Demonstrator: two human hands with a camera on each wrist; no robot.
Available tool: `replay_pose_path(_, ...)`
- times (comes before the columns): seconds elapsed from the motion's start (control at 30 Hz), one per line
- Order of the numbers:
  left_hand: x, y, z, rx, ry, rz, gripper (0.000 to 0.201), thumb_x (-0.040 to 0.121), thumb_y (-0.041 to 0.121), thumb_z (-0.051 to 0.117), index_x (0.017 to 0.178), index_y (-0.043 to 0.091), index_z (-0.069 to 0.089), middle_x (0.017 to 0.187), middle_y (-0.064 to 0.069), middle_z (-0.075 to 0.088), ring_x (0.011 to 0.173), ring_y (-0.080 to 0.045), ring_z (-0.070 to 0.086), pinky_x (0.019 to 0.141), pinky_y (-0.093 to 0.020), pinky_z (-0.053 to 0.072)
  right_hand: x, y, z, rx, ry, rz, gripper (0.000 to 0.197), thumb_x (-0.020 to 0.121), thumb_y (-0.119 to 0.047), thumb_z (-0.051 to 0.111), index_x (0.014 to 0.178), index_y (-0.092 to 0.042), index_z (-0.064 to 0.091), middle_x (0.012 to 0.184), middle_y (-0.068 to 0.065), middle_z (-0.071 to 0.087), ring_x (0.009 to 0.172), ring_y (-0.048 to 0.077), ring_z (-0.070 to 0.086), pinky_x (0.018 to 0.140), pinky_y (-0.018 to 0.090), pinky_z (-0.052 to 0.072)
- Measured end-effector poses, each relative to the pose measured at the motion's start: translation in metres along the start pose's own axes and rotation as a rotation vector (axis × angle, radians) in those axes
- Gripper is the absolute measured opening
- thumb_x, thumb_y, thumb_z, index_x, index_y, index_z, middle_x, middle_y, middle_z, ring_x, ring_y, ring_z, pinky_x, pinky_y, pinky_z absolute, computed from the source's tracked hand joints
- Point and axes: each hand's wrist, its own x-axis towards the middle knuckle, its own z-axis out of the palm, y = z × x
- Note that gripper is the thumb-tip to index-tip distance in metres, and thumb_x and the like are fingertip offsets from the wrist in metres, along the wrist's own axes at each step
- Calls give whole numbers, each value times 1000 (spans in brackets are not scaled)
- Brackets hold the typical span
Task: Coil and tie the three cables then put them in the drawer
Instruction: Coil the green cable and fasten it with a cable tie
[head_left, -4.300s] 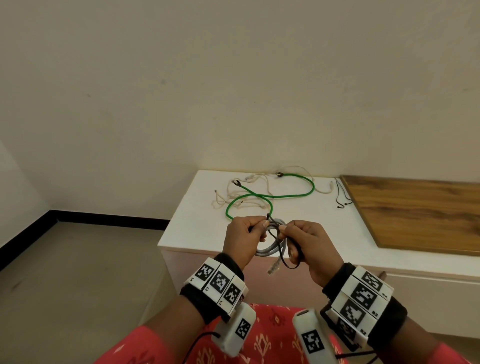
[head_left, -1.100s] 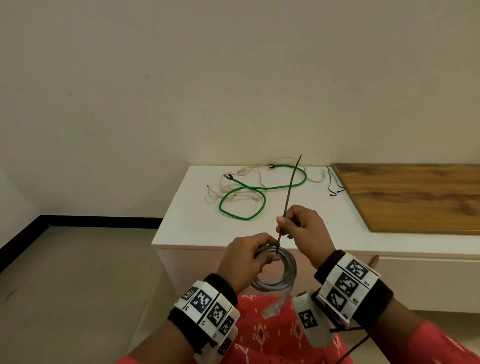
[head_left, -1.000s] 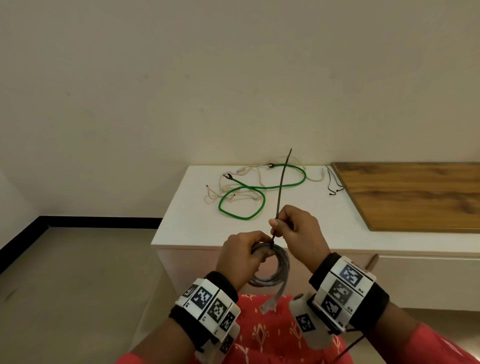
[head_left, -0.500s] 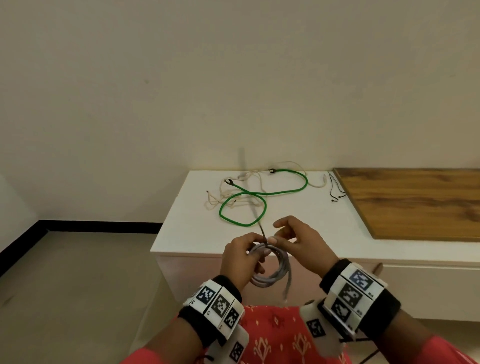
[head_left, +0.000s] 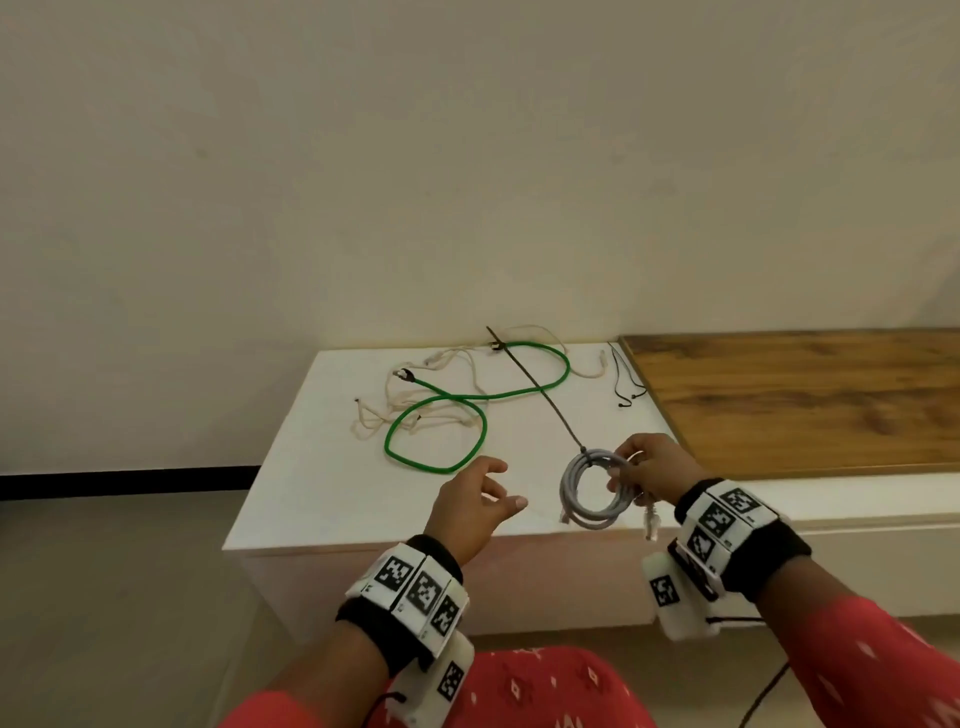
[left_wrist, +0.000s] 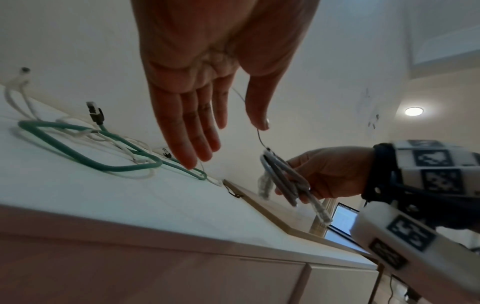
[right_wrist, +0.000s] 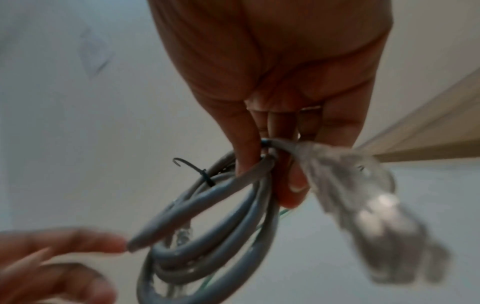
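Observation:
A coiled grey cable (head_left: 592, 491) hangs over the white cabinet's front edge, bound by a dark zip tie (head_left: 540, 395) whose long tail sticks up to the far left. My right hand (head_left: 649, 475) grips the coil's right side; its clear plugs (right_wrist: 369, 197) dangle below the fingers. The tie's knot (right_wrist: 206, 176) shows in the right wrist view. My left hand (head_left: 483, 499) hovers to the left of the coil with fingers spread, holding nothing. A green cable (head_left: 447, 410) and a cream cable (head_left: 395, 400) lie loose and tangled at the back of the cabinet top.
The white cabinet top (head_left: 332, 488) meets a wooden panel (head_left: 800, 400) on its right. Thin black ties (head_left: 626, 384) lie beside the panel's left edge. A drawer front (left_wrist: 182, 273) shows below the top. A wall stands behind.
My left hand has let go of the grey coil and moved left, fingers spread. My right hand now carries the tied coil alone, further right over the cabinet.

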Motion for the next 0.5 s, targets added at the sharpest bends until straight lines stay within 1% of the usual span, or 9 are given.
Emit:
replay_pose_path(0.07, 8, -8, 0, 33, -2, -20, 40, 81, 23, 67, 117, 17, 52, 97, -2, 57, 83, -17, 55, 71, -27, 43, 17, 8, -15, -21, 37, 75, 19, 84, 0, 59, 70, -9, 50, 62, 11, 62, 47, 18, 55, 46, 24, 43)
replay_pose_path(0.13, 15, -14, 0, 65, -5, -30, 38, 81, 24, 67, 116, 17, 52, 97, -2, 56, 83, -16, 55, 71, -26, 43, 35, 16, -27, -26, 76, 147, 21, 85, 1, 59, 68, -7, 48, 59, 12, 60, 35, 12, 54, 39, 21, 41)
replay_pose_path(0.17, 17, -17, 0, 78, -10, -34, 38, 81, 25, 67, 115, 17, 53, 98, -2, 56, 84, -17, 55, 71, -26, 43, 42, 19, -31, -33, 89, 181, 22, 85, 1, 59, 67, -7, 48, 59, 12, 58, 32, 11, 53, 38, 20, 40)
replay_pose_path(0.27, 26, -27, 1, 97, -22, -45, 37, 81, 25, 67, 114, 17, 53, 99, -2, 56, 85, -18, 57, 73, -26, 44, 62, 29, -37, -72, 101, 250, 25, 84, 1, 60, 62, -4, 49, 58, 14, 57, 43, 19, 52, 44, 24, 42)
replay_pose_path(0.3, 27, -29, 1, 100, -23, -50, 37, 81, 25, 67, 114, 18, 53, 99, -2, 56, 86, -19, 57, 73, -26, 44, 68, 32, -37, -77, 98, 262, 27, 84, 1, 60, 60, -3, 50, 56, 14, 57, 45, 20, 51, 45, 25, 42)
replay_pose_path(0.33, 29, -31, 1, 102, -25, -55, 36, 81, 25, 67, 114, 18, 53, 99, -2, 56, 88, -19, 58, 73, -26, 43, 73, 35, -38, -82, 97, 279, 28, 84, 1, 60, 58, -3, 51, 52, 14, 57, 44, 20, 51, 45, 25, 43)
replay_pose_path(0.4, 33, -34, 1, 105, -27, -61, 35, 81, 24, 67, 112, 18, 53, 99, -2, 56, 89, -21, 58, 71, -25, 43, 81, 40, -38, -102, 104, 312, 28, 83, 0, 62, 57, -2, 53, 39, 8, 55, 38, 18, 51, 42, 24, 43)
replay_pose_path(0.43, 34, -35, 0, 106, -27, -63, 33, 81, 24, 67, 110, 20, 53, 99, -2, 56, 89, -21, 58, 71, -25, 43, 83, 42, -38, -125, 107, 322, 27, 82, -1, 64, 57, -2, 54, 36, 6, 53, 37, 17, 50, 40, 23, 42)
replay_pose_path(0.5, 36, -37, 0, 102, -26, -66, 30, 81, 24, 67, 107, 22, 53, 100, -2, 56, 91, -22, 59, 71, -26, 44, 85, 44, -38, -204, 87, 323, 22, 81, -8, 67, 61, -1, 59, 44, 7, 53, 41, 15, 48, 41, 21, 41)
